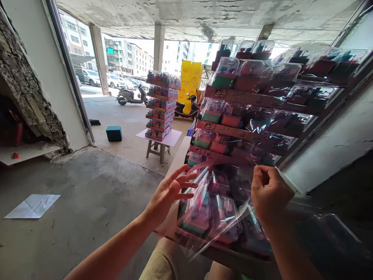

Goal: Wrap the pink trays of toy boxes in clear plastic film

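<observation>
A display tray [201, 243] of small clear-lidded boxes [225, 212] lies right in front of my knees. Clear plastic film [215, 227] hangs loosely over it, creased and catching the light. My right hand [269, 190] pinches an edge of this film at the tray's right side, thumb against forefinger. On the left, my left hand [171, 186] has its fingers spread beside the film; whether they touch it I cannot tell. Behind the tray rises a tall stack of similar trays [244, 97], with pink printed fronts and plastic wrapping.
Another stack of trays [162, 109] stands on a stool [159, 149] further off. A teal box [114, 133] and a white sheet [32, 206] lie on the floor. Yellow cartons [190, 79] and parked scooters [132, 95] are behind. A wall [344, 151] borders the right side.
</observation>
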The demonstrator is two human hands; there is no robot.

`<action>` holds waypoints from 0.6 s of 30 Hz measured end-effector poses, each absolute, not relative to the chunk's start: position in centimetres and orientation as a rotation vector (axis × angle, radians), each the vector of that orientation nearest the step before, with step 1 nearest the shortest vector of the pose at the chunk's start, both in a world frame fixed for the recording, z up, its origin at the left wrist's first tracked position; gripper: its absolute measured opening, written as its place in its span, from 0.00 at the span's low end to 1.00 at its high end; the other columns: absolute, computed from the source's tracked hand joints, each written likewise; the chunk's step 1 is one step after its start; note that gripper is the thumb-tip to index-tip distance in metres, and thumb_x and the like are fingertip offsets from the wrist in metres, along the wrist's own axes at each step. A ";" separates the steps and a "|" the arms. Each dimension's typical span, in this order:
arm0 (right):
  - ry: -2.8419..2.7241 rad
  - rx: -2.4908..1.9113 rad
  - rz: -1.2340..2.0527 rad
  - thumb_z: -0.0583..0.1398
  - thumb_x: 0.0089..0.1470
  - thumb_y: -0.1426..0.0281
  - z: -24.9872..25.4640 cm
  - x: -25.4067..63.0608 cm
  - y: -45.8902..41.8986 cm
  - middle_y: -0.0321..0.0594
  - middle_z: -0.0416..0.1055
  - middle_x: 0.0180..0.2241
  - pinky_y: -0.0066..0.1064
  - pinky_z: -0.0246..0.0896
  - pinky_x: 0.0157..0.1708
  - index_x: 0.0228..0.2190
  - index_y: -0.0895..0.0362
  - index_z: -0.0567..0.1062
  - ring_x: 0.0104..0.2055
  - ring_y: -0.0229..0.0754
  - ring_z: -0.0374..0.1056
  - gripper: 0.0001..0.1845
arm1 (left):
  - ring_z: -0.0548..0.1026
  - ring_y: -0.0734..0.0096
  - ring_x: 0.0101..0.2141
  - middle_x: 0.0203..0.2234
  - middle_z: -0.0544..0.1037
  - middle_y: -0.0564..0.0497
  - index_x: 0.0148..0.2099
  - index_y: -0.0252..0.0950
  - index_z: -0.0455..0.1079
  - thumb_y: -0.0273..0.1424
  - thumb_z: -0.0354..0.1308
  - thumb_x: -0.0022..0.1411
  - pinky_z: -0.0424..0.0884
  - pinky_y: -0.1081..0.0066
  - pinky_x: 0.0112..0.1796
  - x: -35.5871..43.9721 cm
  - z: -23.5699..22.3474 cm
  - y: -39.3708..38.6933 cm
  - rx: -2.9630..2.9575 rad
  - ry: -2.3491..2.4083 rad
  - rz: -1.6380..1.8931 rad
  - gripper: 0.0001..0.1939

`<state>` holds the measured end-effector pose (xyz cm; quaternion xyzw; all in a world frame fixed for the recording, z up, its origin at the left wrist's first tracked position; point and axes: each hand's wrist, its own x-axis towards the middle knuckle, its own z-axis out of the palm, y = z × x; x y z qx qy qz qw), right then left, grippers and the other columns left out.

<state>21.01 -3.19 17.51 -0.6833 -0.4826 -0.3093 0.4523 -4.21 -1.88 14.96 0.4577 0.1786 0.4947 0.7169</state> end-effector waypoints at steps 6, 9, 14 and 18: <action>-1.208 -1.698 -0.771 0.50 0.56 0.61 17.8 20.5 -3.4 0.48 0.74 0.27 0.34 0.55 0.26 0.28 0.57 0.72 0.25 0.46 0.66 0.16 | 0.79 0.62 0.33 0.34 0.80 0.42 0.39 0.30 0.74 0.39 0.68 0.46 0.72 0.67 0.37 -2.8 15.1 -1.2 1.003 0.636 1.197 0.20; -1.208 -1.709 -0.751 0.50 0.55 0.61 17.8 20.6 -3.5 0.48 0.74 0.26 0.34 0.54 0.26 0.27 0.57 0.72 0.26 0.46 0.66 0.16 | 0.79 0.62 0.31 0.31 0.80 0.44 0.35 0.31 0.72 0.41 0.65 0.49 0.73 0.67 0.36 -2.8 15.0 -0.8 0.963 0.660 1.216 0.18; -1.209 -1.765 -0.805 0.49 0.56 0.63 17.7 20.7 -3.5 0.49 0.74 0.27 0.34 0.52 0.25 0.28 0.57 0.72 0.26 0.47 0.66 0.16 | 0.75 0.55 0.44 0.48 0.74 0.40 0.49 0.35 0.68 0.56 0.51 0.54 0.74 0.60 0.39 -2.8 15.1 -2.5 1.012 0.511 1.260 0.32; -1.212 -1.774 -0.837 0.49 0.56 0.64 17.7 20.2 -3.5 0.49 0.74 0.28 0.34 0.50 0.24 0.29 0.57 0.72 0.26 0.47 0.66 0.15 | 0.66 0.55 0.54 0.61 0.59 0.41 0.60 0.41 0.57 0.48 0.67 0.42 0.70 0.63 0.48 -1.6 14.4 -3.2 1.080 0.534 1.322 0.45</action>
